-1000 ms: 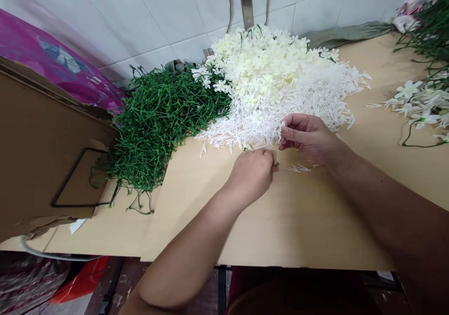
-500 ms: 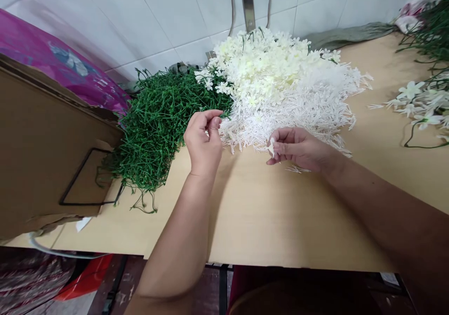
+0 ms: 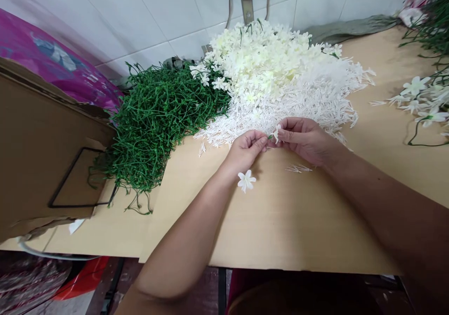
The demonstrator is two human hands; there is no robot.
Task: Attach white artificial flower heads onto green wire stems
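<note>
In front of the piles, my two hands meet with their fingertips close together. My left hand [image 3: 249, 147] is closed in a pinch on a green artificial stem [image 3: 270, 137], of which only the tip shows between the hands. Another white flower [image 3: 246, 180] shows below my left hand, beside the wrist; whether it hangs from the held stem is hidden. My right hand [image 3: 303, 139] pinches a small white artificial flower [image 3: 276, 134] by its petals, against the stem's tip. Just behind the hands lies a heap of thin white stamens [image 3: 298, 102], with a mound of cream-white flowers [image 3: 270, 57] behind it.
Left of the hands is a big tangle of green stems [image 3: 164, 109]. A cardboard box [image 3: 45, 151] and a purple bag [image 3: 66, 62] stand at the far left. Several finished-looking white flowers [image 3: 421, 99] lie at the right. A few loose stamens [image 3: 298, 168] lie on the tabletop [image 3: 298, 226].
My left hand has moved right and down from beside the green tangle to meet my right hand. A stem tip and a second white flower now show by it. My right hand has shifted slightly.
</note>
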